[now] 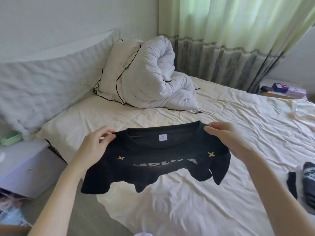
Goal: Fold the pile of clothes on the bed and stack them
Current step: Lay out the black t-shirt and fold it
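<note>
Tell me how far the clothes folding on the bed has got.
Done: no folded stack is in view. In hand: the left hand and right hand pinch the shoulders of a black T-shirt, held spread above the bed. Left: folding it, plus the dark clothes at the right edge.

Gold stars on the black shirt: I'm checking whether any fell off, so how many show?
2. One gold star sits on the black shirt's chest near the left hand, the other near the right hand. Folds may hide more.
</note>
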Demonstrator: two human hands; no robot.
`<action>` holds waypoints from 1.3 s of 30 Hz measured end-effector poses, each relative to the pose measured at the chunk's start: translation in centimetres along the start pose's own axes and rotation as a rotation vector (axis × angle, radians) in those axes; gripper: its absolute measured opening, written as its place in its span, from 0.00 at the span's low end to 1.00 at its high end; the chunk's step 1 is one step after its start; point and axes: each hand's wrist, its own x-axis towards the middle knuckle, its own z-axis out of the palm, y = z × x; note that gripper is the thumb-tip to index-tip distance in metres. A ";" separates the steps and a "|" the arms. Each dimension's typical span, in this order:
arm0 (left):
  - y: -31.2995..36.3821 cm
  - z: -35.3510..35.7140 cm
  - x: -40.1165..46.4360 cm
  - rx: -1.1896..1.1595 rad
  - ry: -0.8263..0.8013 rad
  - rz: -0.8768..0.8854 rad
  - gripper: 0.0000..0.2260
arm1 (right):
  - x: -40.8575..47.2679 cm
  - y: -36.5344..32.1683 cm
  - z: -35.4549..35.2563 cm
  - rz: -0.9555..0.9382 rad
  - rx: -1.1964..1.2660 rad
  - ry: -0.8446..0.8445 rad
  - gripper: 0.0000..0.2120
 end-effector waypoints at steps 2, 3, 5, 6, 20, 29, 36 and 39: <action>0.8 -0.8 0.0 0.072 0.060 0.040 0.17 | -0.3 -0.6 -0.2 -0.070 -0.136 0.023 0.10; 1.1 -1.1 0.2 0.114 0.085 0.061 0.16 | -0.1 -0.8 -0.1 -0.112 -0.215 0.045 0.11; 1.2 -1.4 1.1 0.178 0.124 0.098 0.13 | 0.8 -1.3 0.1 -0.167 -0.314 0.092 0.12; 0.9 -1.3 1.8 0.199 0.135 0.108 0.10 | 1.6 -1.3 0.4 -0.176 -0.343 0.110 0.12; -20.2 14.0 15.6 0.420 -0.058 -0.113 0.10 | 21.8 16.8 13.9 0.090 -0.609 -0.051 0.09; -32.2 23.0 26.4 0.406 -0.077 -0.050 0.10 | 33.6 27.4 19.6 0.141 -0.627 0.062 0.09; -36.0 27.2 31.7 0.344 -0.077 -0.033 0.09 | 39.3 30.8 21.3 0.197 -0.680 0.121 0.11; -37.5 27.9 32.0 0.247 -0.196 -0.108 0.10 | 39.7 31.9 22.6 0.223 -0.773 0.108 0.13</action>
